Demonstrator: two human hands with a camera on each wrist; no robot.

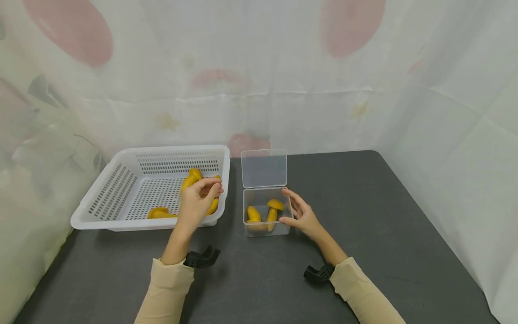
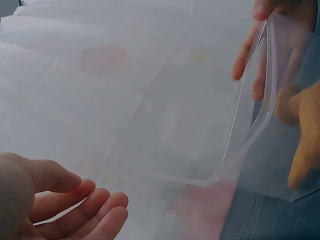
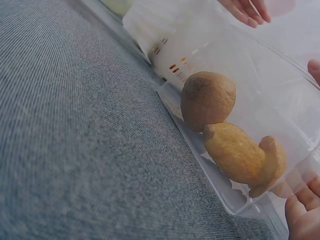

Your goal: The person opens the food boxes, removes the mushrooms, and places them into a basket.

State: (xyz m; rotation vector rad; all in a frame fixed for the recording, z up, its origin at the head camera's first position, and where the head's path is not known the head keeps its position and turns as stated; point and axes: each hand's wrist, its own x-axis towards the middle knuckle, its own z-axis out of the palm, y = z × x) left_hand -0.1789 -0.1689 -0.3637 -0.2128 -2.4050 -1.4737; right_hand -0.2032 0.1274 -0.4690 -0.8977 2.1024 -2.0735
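My left hand [image 1: 196,202] hovers over the right side of a white perforated basket [image 1: 91,223], its fingers bent loosely. In the left wrist view nothing lies between its thumb and fingers. A small clear plastic box [image 1: 263,231] stands to the right of the basket with its hinged lid [image 1: 265,168] raised. Two yellow mushrooms lie inside: a left mushroom [image 1: 253,213] and a right mushroom [image 1: 275,205] whose cap points to the back. My right hand [image 1: 304,219] holds the box by its right side, thumb at the front corner, fingers along the wall.
Inside the basket are more yellow mushrooms: one mushroom [image 1: 159,213] near the front rim, another mushroom [image 1: 194,174] towards the back right, and others partly hidden by my left hand. A dark table [image 1: 364,216] lies underneath. Pale printed curtains [image 1: 299,117] hang behind and at both sides.
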